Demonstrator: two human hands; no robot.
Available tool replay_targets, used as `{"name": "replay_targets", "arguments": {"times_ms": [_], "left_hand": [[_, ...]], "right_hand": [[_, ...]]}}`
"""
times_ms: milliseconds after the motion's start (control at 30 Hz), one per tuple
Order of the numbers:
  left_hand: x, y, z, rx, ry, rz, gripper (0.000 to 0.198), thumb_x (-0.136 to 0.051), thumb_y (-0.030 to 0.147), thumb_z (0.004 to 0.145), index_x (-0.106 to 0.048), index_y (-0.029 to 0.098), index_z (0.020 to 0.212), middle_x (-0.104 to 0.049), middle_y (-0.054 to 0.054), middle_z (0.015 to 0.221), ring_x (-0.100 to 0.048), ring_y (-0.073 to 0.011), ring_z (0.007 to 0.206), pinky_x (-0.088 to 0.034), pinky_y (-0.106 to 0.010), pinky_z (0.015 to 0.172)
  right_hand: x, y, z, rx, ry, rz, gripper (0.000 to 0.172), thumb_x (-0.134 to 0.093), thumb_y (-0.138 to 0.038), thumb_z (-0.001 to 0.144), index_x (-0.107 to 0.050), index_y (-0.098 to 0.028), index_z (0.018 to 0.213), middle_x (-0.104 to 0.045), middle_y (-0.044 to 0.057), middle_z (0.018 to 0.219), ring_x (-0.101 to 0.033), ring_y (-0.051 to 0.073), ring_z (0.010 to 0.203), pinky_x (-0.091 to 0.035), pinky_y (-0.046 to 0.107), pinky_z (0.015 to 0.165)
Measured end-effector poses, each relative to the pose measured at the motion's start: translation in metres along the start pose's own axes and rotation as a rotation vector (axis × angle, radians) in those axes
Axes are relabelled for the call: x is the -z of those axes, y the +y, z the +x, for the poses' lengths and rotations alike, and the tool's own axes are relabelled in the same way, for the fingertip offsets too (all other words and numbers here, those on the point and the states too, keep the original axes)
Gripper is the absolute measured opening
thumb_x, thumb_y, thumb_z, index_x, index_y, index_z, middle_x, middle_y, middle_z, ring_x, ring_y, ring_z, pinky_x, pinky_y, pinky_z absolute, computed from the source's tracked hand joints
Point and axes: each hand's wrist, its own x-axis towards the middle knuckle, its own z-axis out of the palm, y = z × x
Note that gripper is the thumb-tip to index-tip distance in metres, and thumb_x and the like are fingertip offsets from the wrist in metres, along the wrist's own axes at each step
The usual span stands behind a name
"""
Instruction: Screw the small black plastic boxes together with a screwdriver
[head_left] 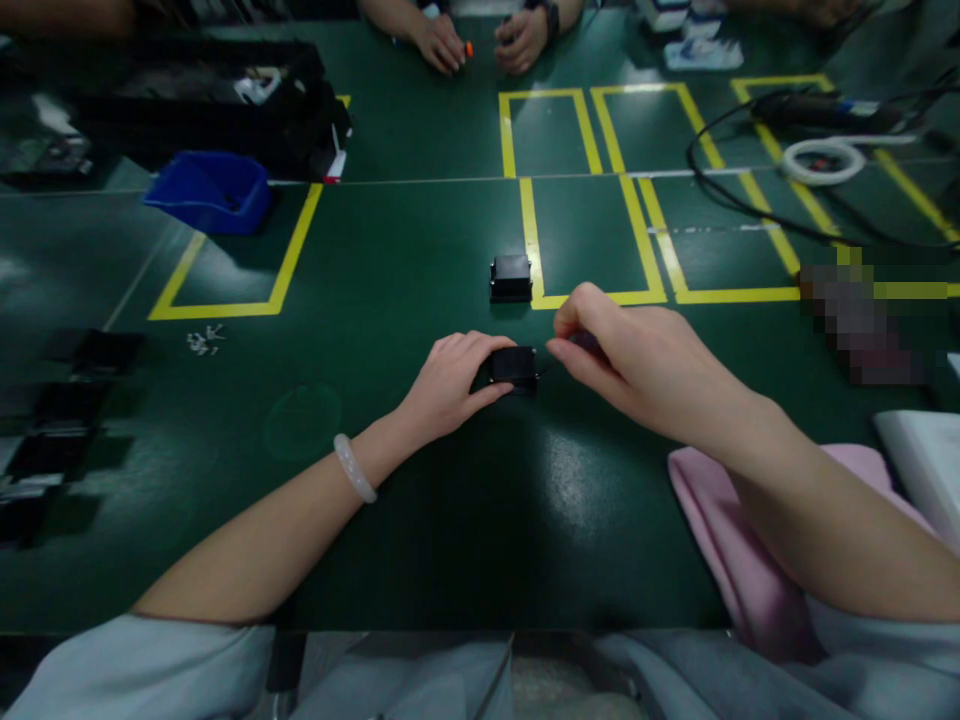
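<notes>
A small black rectangular box (pixel 514 367) lies on the green tabletop, with tiny shiny bits along its right side. My left hand (pixel 459 380) grips it from the left, thumb and fingers on opposite edges. Just right of the box, my right hand (pixel 626 345) is closed in a pinch. Something thin and dark seems to stick out from its fingertips toward the box's right side, too small to name. A second black box (pixel 511 278), similar in shape, sits a little farther back, untouched by either hand.
Small silvery screws (pixel 205 341) lie in a pile at left, near a blue bin (pixel 211 192). Several dark pieces (pixel 64 405) line the left edge. A pink cloth (pixel 720 510) lies under my right forearm. A cable (pixel 697 170) loops at right. Another person's hands (pixel 521 42) rest across the table.
</notes>
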Motion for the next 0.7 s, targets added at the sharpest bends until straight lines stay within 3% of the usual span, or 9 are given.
{"name": "replay_targets", "arguments": {"times_ms": [267,467,700], "left_hand": [[0.0002,-0.0007,0.0000,0.007,-0.011,0.007,0.038,-0.060,0.036,0.096,-0.051,0.019,0.129,-0.062,-0.008,0.125,-0.056,-0.0255,0.115,-0.039,-0.041,0.100],[-0.0001,-0.0016,-0.0002,-0.009,0.004,0.009,0.039,-0.060,0.039,0.096,-0.050,0.020,0.129,-0.063,-0.007,0.123,-0.056,-0.0248,0.114,-0.039,-0.041,0.102],[-0.0003,-0.0007,0.0004,-0.002,-0.006,0.012,0.039,-0.062,0.035,0.096,-0.051,0.020,0.129,-0.062,-0.007,0.126,-0.056,-0.0244,0.116,-0.038,-0.040,0.103]], "right_hand": [[-0.0006,0.0020,-0.0010,-0.015,0.037,0.003,0.013,-0.047,-0.022,0.093,-0.048,-0.017,0.106,-0.061,-0.001,0.075,-0.057,0.012,0.059,-0.034,0.024,0.053],[0.0005,0.0004,0.0007,0.001,0.016,-0.008,0.013,-0.045,-0.031,0.098,-0.050,-0.019,0.096,-0.061,-0.002,0.072,-0.057,0.012,0.059,-0.032,0.024,0.054],[-0.0015,0.0016,0.0000,-0.035,0.042,-0.041,0.014,-0.047,-0.022,0.093,-0.049,-0.018,0.106,-0.062,-0.001,0.075,-0.058,0.013,0.060,-0.032,0.024,0.053]]}}
